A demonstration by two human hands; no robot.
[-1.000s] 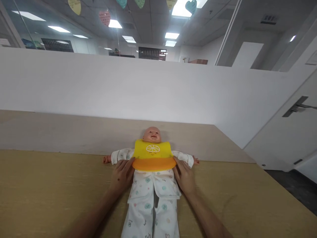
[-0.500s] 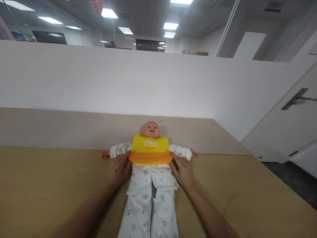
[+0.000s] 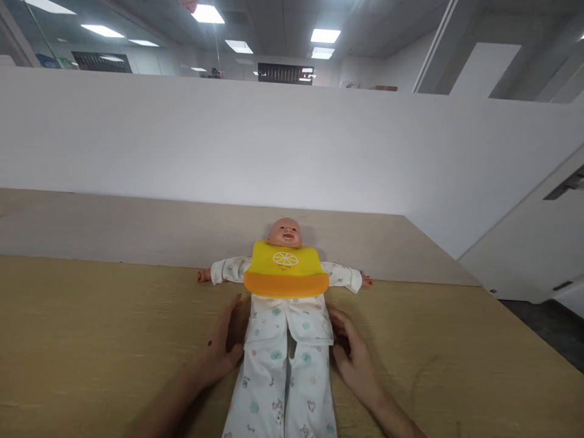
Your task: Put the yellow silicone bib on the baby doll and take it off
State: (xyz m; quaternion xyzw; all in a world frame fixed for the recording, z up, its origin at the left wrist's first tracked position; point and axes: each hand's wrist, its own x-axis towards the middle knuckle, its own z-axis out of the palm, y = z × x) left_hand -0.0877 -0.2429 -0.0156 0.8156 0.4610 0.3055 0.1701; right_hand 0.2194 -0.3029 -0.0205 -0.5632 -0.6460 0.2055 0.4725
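A baby doll (image 3: pixel 285 233) lies on its back with both arms spread out sideways. It wears a white patterned jacket and trousers (image 3: pixel 268 377). Over its chest lies a yellow bib (image 3: pixel 262 258) with a white citrus slice print and an orange catch pocket (image 3: pixel 286 285) along the bottom. My left hand (image 3: pixel 222 347) is beside the doll's waist, its thumb and fingers apart and nothing in it. On the other side, my right hand (image 3: pixel 353 350) rests close against the jacket's edge, fingers curved and apart, holding nothing.
The doll lies on a wooden table (image 3: pixel 114 322) with a paler board (image 3: pixel 137 228) behind its head. Beyond that stands a white wall (image 3: pixel 219 140) with glass above. A door (image 3: pixel 538 231) is at the right, past the table's slanting edge.
Both hands have let go of the bib's sides and moved down toward the doll's waist. The bib stays on the chest. The camera view has shifted slightly.
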